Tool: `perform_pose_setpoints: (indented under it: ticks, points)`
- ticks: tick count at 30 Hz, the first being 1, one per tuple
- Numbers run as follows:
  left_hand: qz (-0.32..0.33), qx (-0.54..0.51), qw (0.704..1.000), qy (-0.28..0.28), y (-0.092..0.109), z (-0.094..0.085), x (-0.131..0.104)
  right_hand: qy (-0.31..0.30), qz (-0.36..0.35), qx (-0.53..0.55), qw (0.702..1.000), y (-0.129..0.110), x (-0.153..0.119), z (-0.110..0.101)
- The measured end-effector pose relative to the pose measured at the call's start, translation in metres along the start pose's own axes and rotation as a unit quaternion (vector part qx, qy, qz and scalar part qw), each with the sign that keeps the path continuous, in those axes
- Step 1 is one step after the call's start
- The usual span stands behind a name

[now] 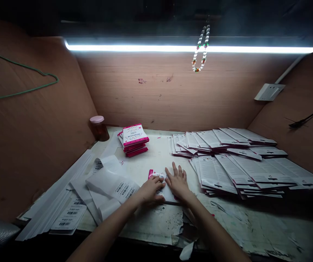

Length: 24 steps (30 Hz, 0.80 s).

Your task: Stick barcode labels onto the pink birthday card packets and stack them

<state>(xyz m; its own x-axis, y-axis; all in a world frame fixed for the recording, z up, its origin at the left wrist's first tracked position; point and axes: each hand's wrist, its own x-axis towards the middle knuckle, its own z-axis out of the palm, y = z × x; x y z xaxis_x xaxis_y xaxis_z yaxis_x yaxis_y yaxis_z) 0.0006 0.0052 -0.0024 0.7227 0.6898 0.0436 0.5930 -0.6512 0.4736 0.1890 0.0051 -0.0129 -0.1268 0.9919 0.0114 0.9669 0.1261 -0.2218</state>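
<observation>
A white and pink packet (168, 193) lies flat on the worktable near its front, between both hands. My left hand (154, 189) rests on its left part, fingers spread and pointing right. On its right side lies my right hand (177, 182), with its fingers apart and pointing away from me. The hands cover much of the packet. Strips of white barcode labels (122, 187) curl just left of my left hand. Behind the hands, a stack of pink and white packets (135, 136) stands on the table.
Many white packets (216, 173) lie in overlapping rows at the right. More label sheets (68, 214) and long white strips (55, 196) cover the left side. A brown jar with a pink lid (99, 129) stands at the back left. The table's front edge (172, 238) is torn.
</observation>
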Motion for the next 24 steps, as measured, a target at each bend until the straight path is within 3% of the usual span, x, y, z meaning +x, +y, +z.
perform_pose_setpoints:
  ticks: [4, 7, 10, 13, 15, 18, 20, 21, 23, 24]
  points:
    - [-0.028, -0.048, 0.998, 0.007, -0.005, -0.01, 0.005, -0.005, -0.068, 0.037, 0.997, 0.003, -0.057, 0.004]
    - [-0.083, -0.079, 0.993, 0.033, -0.013, -0.019, 0.023, 0.043, -0.036, 0.111, 0.992, 0.005, -0.099, 0.012]
    - [-0.129, -0.102, 0.986, 0.034, -0.02, -0.027, 0.045, 0.067, 0.02, 0.241, 0.968, 0.005, -0.119, 0.021]
    - [-0.168, -0.156, 0.973, 0.011, -0.027, -0.037, 0.054, 0.099, 0.046, 0.359, 0.927, 0.009, -0.121, 0.036]
    - [-0.19, -0.217, 0.957, -0.009, -0.029, -0.045, 0.047, 0.114, 0.096, 0.447, 0.882, 0.012, -0.119, 0.047]
    - [-0.216, -0.305, 0.927, -0.019, -0.027, -0.051, 0.023, 0.102, 0.172, 0.625, 0.755, 0.004, -0.114, 0.057]
    - [-0.223, -0.376, 0.899, 0.003, -0.023, -0.05, 0.005, 0.074, 0.159, 0.726, 0.665, -0.01, -0.104, 0.051]
    - [-0.224, -0.432, 0.873, 0.023, -0.022, -0.048, -0.004, 0.059, 0.136, 0.759, 0.634, -0.018, -0.096, 0.044]
    - [-0.233, -0.56, 0.791, 0.08, -0.02, -0.048, -0.023, 0.043, 0.089, 0.781, 0.617, -0.03, -0.07, 0.021]
    - [-0.243, -0.615, 0.741, 0.117, -0.02, -0.05, -0.032, 0.047, 0.078, 0.768, 0.634, -0.032, -0.052, 0.007]
